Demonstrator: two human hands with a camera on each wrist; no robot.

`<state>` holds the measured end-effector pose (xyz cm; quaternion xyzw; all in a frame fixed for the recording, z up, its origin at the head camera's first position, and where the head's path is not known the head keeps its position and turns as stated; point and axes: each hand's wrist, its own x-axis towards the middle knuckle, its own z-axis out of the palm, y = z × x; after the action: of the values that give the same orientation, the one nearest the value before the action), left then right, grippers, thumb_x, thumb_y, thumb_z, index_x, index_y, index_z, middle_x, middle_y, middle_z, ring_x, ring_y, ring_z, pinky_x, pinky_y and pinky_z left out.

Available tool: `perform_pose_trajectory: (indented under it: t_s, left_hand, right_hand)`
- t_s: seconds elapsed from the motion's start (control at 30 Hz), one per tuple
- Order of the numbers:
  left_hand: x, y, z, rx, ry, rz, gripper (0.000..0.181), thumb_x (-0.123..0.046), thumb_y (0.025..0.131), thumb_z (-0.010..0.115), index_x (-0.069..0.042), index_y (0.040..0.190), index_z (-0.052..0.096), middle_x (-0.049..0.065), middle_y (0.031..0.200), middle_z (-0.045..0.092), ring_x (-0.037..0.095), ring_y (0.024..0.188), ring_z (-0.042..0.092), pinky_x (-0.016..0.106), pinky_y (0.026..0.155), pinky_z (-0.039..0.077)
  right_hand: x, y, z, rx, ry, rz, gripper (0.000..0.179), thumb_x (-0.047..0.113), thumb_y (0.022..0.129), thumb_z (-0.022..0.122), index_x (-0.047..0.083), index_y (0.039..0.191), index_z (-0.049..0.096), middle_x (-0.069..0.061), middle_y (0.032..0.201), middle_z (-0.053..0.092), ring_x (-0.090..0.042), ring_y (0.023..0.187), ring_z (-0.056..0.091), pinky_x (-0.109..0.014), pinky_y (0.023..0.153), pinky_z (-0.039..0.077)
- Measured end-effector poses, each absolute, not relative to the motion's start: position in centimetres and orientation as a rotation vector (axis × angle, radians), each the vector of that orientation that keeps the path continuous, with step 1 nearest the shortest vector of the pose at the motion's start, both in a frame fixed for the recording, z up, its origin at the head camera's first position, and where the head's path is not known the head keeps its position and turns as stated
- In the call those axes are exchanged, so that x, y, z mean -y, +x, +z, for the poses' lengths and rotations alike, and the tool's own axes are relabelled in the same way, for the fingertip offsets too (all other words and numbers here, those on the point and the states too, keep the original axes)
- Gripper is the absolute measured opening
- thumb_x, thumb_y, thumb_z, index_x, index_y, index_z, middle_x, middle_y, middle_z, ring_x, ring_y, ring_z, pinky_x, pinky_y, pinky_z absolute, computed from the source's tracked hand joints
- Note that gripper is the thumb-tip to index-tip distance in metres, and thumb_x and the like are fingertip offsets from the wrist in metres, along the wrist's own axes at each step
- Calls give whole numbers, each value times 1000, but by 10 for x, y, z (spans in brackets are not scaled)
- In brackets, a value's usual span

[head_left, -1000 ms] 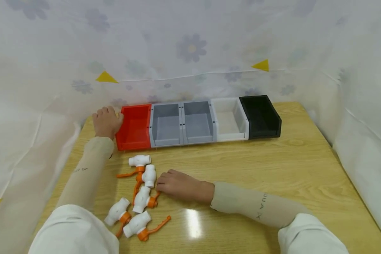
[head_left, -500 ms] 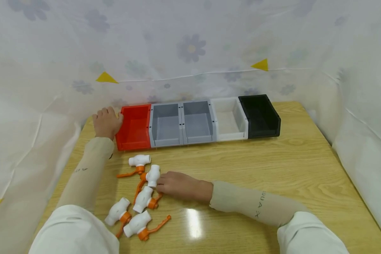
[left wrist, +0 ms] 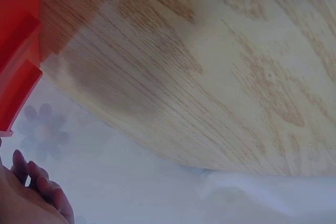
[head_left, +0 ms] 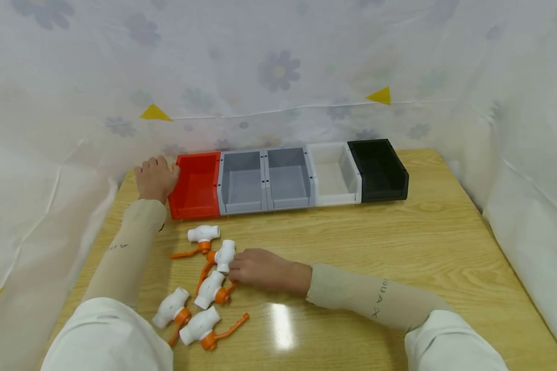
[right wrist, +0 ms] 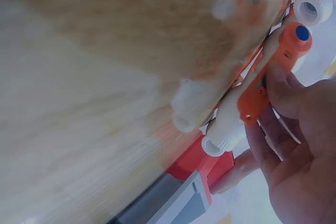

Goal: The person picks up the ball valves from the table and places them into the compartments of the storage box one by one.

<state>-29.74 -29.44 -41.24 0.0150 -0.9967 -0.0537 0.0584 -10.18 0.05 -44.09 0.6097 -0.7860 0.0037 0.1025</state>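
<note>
Several white ball valves with orange handles lie in a loose cluster at the table's left. In the head view my right hand (head_left: 262, 269) is at the right side of the middle valve (head_left: 210, 290). Its thumb and fingers pinch that valve's orange handle (right wrist: 254, 100) in the right wrist view. Another valve (head_left: 225, 256) lies against it, close to my fingertips. At the far left, my left hand (head_left: 156, 176) rests by the left wall of the red bin (head_left: 196, 212), thumb at the rim. Its fingers are loosely bent in the left wrist view, holding nothing.
Beside the red bin stand two grey bins (head_left: 243, 208), a white bin (head_left: 336, 198) and a black bin (head_left: 384, 195) in one row. Nearer me lie two more valves (head_left: 200, 325); one valve (head_left: 203, 233) sits just before the red bin. White sheeting surrounds the wooden table (head_left: 399, 242).
The middle valve and the one against it have shifted slightly to the right beside my right hand, mostly in the first half second. My left hand has stayed in place.
</note>
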Motion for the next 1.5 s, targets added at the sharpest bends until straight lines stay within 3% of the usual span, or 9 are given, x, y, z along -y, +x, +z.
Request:
perform_pose_trajectory:
  t_s: [0.27, 0.43, 0.63, 1.1, 1.23, 1.5]
  left_hand:
    - [292, -297, -411, 3024, 41, -182, 51, -39, 96, 21, 7, 102, 40, 26, 98, 43, 44, 94, 39, 57, 86, 27]
    - [294, -296, -410, 3025, 45, -187, 50, -38, 96, 23, 8, 103, 40, 27, 99, 42, 45, 94, 38, 58, 87, 26]
    - [295, -296, -411, 3007, 37, -206, 50, -40, 96, 22, 7, 101, 39, 26, 99, 42, 45, 94, 38, 57, 86, 26]
    - [291, -298, -409, 3007, 45, -207, 52, -40, 95, 23, 8, 101, 41, 27, 100, 44, 46, 95, 41, 58, 84, 29]
    - [289, -300, -408, 3007, 54, -207, 51, -40, 95, 23, 8, 102, 41, 27, 101, 44, 45, 95, 40, 57, 85, 28]
    - [297, -298, -414, 3008, 64, -227, 51, -41, 95, 21, 7, 102, 40, 27, 101, 43, 46, 96, 39, 58, 86, 27]
  right_hand:
    - [-7, -103, -437, 2330, 1782, 95, 19, 11, 92, 54, 22, 101, 67, 10, 93, 59, -6, 84, 51, -19, 76, 41]
    - [-17, -106, -438, 2388, 1811, 321, 16, 9, 89, 59, 21, 95, 68, 10, 97, 61, -5, 90, 53, -15, 81, 40]
    - [-31, -109, -437, 2476, 1809, 544, 14, 10, 90, 59, 21, 92, 66, 13, 90, 59, 0, 85, 50, -11, 78, 37]
    - [-78, -106, -420, 2366, 1644, 494, 9, 8, 82, 67, 16, 86, 66, 7, 85, 60, -8, 81, 54, -21, 75, 45]
    - [-95, -109, -409, 2308, 1538, 542, 3, 11, 85, 65, 13, 86, 67, 4, 87, 61, -12, 81, 56, -24, 75, 46]
    - [-127, -115, -391, 2290, 1301, 566, 10, 6, 79, 71, 10, 86, 66, 1, 82, 60, -15, 72, 56, -27, 63, 48]
